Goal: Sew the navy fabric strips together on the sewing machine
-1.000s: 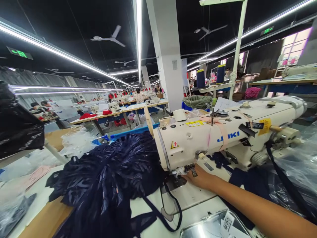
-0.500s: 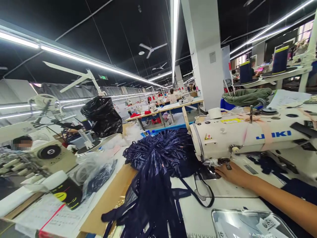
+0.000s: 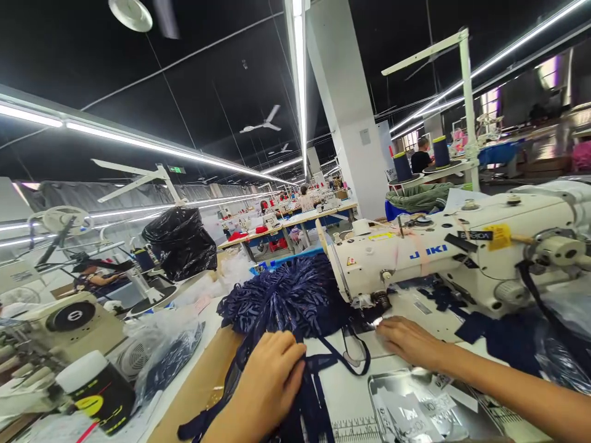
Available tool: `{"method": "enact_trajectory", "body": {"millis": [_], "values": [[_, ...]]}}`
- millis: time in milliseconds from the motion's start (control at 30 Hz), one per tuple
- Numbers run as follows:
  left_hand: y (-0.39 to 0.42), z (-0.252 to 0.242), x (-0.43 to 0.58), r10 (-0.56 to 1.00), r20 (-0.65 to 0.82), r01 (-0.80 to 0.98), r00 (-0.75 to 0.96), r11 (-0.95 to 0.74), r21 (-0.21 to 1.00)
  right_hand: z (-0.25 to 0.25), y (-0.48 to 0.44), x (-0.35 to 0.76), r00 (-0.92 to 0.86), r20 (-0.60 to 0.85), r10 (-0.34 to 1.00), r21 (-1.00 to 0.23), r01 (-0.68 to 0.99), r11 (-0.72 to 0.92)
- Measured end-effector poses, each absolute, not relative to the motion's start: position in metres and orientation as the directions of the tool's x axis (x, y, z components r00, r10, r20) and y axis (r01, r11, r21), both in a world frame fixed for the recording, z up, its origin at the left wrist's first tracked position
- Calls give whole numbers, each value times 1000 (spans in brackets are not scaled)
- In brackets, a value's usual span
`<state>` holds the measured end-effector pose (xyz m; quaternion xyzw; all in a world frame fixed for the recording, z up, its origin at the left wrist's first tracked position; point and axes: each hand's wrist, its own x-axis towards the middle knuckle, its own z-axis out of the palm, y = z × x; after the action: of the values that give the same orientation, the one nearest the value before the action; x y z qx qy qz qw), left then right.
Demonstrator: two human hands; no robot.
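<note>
My left hand is over a thick bundle of navy fabric straps, fingers curled down on them and the thumb at the side. The fingertips are partly hidden. My right hand rests low at the needle end of a white sewing machine, its fingers together. A bright metal edge shows near those fingertips; whatever is under them is hidden. Behind both hands, the gathered pile of navy straps fans out beside the machine head. One loose strap loop hangs between the hands.
A metal tray with white labels sits at the front. Navy fabric lies right, under the machine arm. At left are cardboard, a plastic bag and a black cup-like container. A person sits farther left.
My left hand has come into view over the navy straps. My right hand stays by the needle area, its wrist slightly raised. The view has swung right, showing more of the machine.
</note>
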<state>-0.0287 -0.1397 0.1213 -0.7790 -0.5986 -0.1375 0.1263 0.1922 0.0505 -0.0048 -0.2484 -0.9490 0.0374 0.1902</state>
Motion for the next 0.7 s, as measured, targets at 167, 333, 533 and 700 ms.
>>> {"method": "enact_trajectory", "body": {"millis": [167, 333, 533, 700], "values": [[-74, 99, -50, 944, 119, 845, 308, -214, -490, -1, 33, 192, -800, 316, 511, -319, 417, 851], [-71, 84, -63, 944, -26, 777, 330, -287, -561, -3, 28, 185, -790, 353, 501, -483, 304, 821], [-121, 72, -101, 802, 251, 798, 542, -398, -452, 3, 25, 151, -820, 313, 479, -587, 229, 777], [-132, 74, -95, 700, 460, 831, 547, -522, -195, 1, 28, 99, -819, 296, 491, -657, 199, 727]]}}
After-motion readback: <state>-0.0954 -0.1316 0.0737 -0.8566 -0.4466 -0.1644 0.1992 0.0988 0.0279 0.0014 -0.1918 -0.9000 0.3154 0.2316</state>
